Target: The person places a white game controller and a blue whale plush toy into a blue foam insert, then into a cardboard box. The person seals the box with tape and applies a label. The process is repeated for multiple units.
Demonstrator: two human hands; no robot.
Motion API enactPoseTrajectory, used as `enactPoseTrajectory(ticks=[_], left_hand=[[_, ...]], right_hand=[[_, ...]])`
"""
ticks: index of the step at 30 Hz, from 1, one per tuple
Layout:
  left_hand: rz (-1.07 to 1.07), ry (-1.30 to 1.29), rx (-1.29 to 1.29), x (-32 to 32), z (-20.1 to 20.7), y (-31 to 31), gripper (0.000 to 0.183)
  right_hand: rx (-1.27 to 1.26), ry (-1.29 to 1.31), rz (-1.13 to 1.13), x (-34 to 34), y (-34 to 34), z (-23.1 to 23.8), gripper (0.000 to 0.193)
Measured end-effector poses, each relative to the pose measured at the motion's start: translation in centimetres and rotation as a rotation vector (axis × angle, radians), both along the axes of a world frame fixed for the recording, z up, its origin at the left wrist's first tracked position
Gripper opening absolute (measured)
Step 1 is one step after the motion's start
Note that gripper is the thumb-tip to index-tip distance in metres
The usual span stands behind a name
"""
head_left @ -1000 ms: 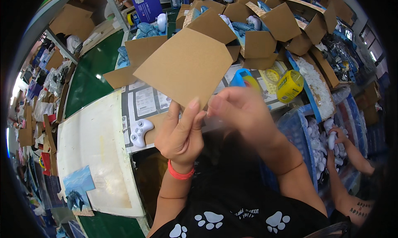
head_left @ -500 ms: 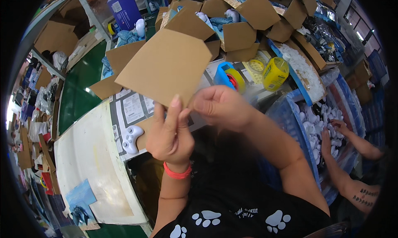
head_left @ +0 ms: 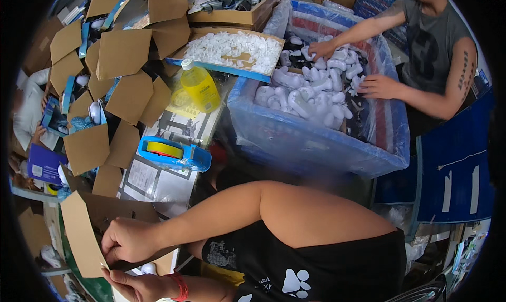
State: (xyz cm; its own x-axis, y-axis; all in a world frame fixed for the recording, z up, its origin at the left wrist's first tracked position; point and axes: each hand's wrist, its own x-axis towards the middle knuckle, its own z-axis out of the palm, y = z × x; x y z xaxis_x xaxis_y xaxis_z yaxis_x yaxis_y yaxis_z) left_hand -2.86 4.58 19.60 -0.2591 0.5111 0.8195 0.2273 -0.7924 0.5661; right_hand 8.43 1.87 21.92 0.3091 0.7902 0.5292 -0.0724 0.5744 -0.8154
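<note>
A brown cardboard piece (head_left: 83, 236) with a bent panel is at the lower left. My right hand (head_left: 129, 241) is closed on its edge, the fingers curled in. Just below, my left hand (head_left: 139, 286), with a red band at the wrist, pinches the lower corner near the right fingertips. Whatever small thing may lie between the fingers is hidden. A white rounded object (head_left: 148, 269), mostly covered, shows between my forearms on the table. Farther right on the table lies a blue tape dispenser (head_left: 194, 159) with a yellow tape roll (head_left: 164, 149).
Open cardboard boxes (head_left: 124, 54) crowd the far left. Beyond the dispenser stand a yellow liquid bottle (head_left: 203, 88) and a tray of small white parts (head_left: 232, 49). A co-worker's hands (head_left: 377, 86) reach into a plastic-lined blue bin (head_left: 305, 144) of white controller shells. Another person (head_left: 31, 110) is at far left.
The view has swung to the right, so the bin and co-worker now show fully. The cardboard and both hands appear lower left, and the cardboard is seen more edge-on.
</note>
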Motion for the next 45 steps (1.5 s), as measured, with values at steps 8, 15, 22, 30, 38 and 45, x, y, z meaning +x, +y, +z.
enactPoseTrajectory(ticks=[8,15,22,30,38,45], left_hand=[[-0.009,0.125,0.156,1.6,1.7,-0.4,0.033],[0.045,0.029,-0.087,2.5,1.4,-0.2,0.026],[0.053,-0.084,0.095,3.1,-0.2,2.3,0.026],[0.067,0.325,0.088,-0.4,0.5,2.9,0.029],[0.347,1.164,0.426,-5.8,6.9,5.1,0.044],[0.154,1.143,0.269,-2.6,7.9,2.8,0.06]], right_hand=[[-0.068,0.085,-0.185,1.5,1.0,-0.1,0.04],[0.726,-0.589,-0.798,2.6,2.7,0.6,0.01],[0.897,-0.646,-0.582,2.1,7.2,0.2,0.014],[0.83,-0.755,-0.363,3.1,9.1,1.5,0.01],[0.763,-0.69,-0.234,4.4,7.3,1.9,0.02],[0.167,-0.766,-0.531,11.9,-2.3,0.3,0.056]])
